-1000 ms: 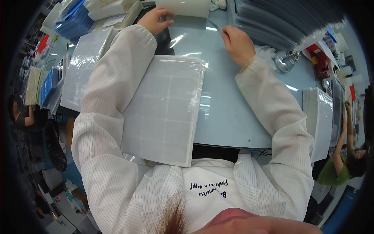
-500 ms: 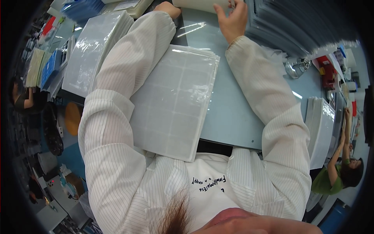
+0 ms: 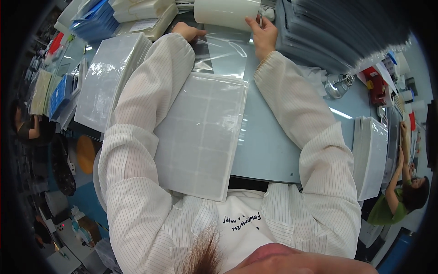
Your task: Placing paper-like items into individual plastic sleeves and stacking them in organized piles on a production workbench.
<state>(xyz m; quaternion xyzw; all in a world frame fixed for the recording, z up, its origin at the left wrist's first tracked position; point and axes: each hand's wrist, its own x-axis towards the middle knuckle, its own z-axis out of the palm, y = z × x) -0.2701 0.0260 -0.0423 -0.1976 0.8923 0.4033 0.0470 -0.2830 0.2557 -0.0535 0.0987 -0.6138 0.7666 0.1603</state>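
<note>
A wide roll of whitish film [image 3: 223, 13] lies across the far middle of the bench. From beneath it a shiny clear film [image 3: 223, 52] stretches toward me, up to a stack of translucent plastic sheets [image 3: 200, 132] with a faint grid. My left hand [image 3: 186, 32] is closed at the film's left edge, its forefinger reaching along it; the other fingers are partly hidden. At the roll's right end, my right hand [image 3: 263, 39] is closed, with the thumb against the roll's lower edge. Its fingertips are partly hidden.
Glossy sheet stacks stand at the left [image 3: 109, 64] and right [image 3: 370, 155]. Tall grey sheets [image 3: 328, 36] crowd the far right. A glass bottle [image 3: 338, 85] stands beside my right forearm. Cream packs [image 3: 146, 23] and blue packs [image 3: 93, 20] lie far left. A person in green [image 3: 388, 205] works at right.
The view has tilted, showing more of the roll and the far bench. My right thumb has come in against the roll's edge. My left forefinger now points out along the clear film.
</note>
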